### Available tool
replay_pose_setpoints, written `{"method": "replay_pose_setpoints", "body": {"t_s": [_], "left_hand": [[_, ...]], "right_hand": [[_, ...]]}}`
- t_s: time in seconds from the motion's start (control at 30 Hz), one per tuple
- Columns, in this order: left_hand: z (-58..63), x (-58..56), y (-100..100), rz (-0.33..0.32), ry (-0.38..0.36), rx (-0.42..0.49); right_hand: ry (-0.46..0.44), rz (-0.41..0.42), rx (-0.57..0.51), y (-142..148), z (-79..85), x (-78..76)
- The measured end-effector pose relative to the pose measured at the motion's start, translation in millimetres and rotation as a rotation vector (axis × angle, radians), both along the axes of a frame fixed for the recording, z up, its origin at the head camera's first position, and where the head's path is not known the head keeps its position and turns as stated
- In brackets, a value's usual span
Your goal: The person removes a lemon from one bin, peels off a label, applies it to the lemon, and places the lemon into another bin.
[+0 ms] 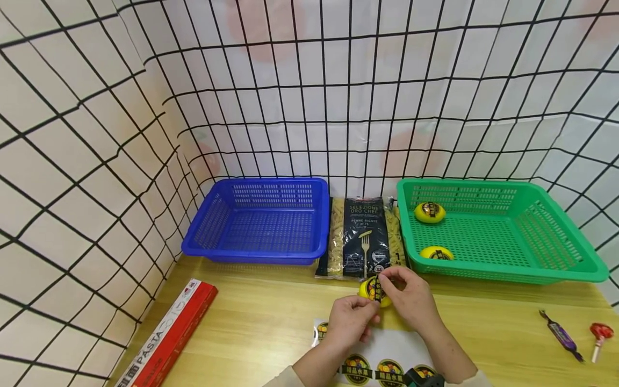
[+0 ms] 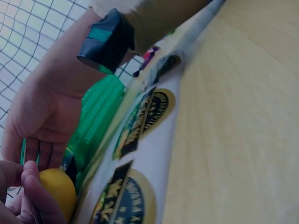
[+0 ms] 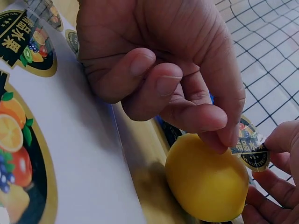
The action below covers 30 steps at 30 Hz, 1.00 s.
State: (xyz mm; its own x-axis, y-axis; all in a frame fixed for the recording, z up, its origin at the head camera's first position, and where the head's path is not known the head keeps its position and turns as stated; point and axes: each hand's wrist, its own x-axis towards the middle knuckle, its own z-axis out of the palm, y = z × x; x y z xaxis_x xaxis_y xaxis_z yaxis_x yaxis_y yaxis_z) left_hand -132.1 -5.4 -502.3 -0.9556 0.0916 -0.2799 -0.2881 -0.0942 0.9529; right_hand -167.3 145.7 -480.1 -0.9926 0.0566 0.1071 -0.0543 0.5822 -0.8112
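A yellow lemon [image 1: 363, 290] sits at the near edge of the penne bag [image 1: 365, 231]. Over it, a black-and-gold fruit sticker [image 3: 252, 147] is stretched between my hands. My left hand [image 1: 350, 318] pinches one end, its thumb and fingertips close to the lemon's skin. On the other end, the right hand [image 1: 415, 298] grips with thumb and index finger. Beneath both wrists lies a white sheet [image 1: 403, 344] with several more of these stickers. In the left wrist view, the left fingers hide part of the lemon [image 2: 58, 191].
Two stickered lemons [image 1: 430, 212] lie inside the green basket [image 1: 512, 274] at the back right. A blue basket [image 1: 256, 255] stands at the back left, and a red pasta box [image 1: 174, 333] at the left. A wrapped candy [image 1: 562, 336] and a lollipop [image 1: 601, 331] lie at the right.
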Motion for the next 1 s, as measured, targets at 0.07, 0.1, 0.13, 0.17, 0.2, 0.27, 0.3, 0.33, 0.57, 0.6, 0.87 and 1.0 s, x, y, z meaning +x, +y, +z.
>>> {"method": "replay_pose_setpoints", "body": {"t_s": [0.07, 0.1, 0.13, 0.17, 0.2, 0.27, 0.3, 0.33, 0.57, 0.6, 0.87, 1.0], "left_hand": [[-1.7, 0.0, 0.7, 0.003, 0.017, 0.001], [-2.7, 0.0, 1.0, 0.005, 0.027, -0.002], [-3.6, -0.1, 1.3, 0.006, 0.039, -0.003], [-4.4, -0.1, 1.7, 0.008, 0.047, -0.01], [-5.2, -0.1, 1.9, 0.01, 0.056, -0.017], [-6.7, -0.2, 2.6, 0.011, 0.064, -0.025], [-7.4, -0.3, 3.0, 0.013, 0.065, -0.029], [-8.0, -0.4, 3.4, 0.013, 0.064, -0.031], [-9.2, 0.0, 4.9, -0.002, 0.069, -0.058], [-9.0, 0.3, 4.9, -0.002, 0.072, -0.061], [-7.7, 1.4, 4.4, 0.0, 0.055, -0.081], [-8.3, 0.2, 4.1, 0.007, 0.034, -0.089]], "right_hand": [[0.004, 0.0, 0.002, 0.5, -0.4, -0.3], [0.006, 0.001, 0.003, 0.7, -0.5, -0.6], [0.008, 0.002, 0.004, 0.9, -0.7, -0.8], [0.01, 0.003, 0.004, 1.1, -0.7, -1.0], [0.01, 0.004, 0.003, 1.3, -0.9, -1.2], [0.006, 0.005, 0.002, 1.6, -1.4, -1.7], [0.004, 0.006, 0.001, 1.6, -1.6, -1.7], [0.002, 0.005, 0.001, 1.6, -1.8, -1.7], [-0.011, 0.012, -0.002, 0.7, -2.2, -1.0], [-0.014, 0.013, -0.003, 0.7, -2.0, -0.8], [-0.014, 0.007, 0.02, 0.7, -4.8, -1.1], [0.003, -0.002, 0.034, 0.4, -6.1, -1.8]]}}
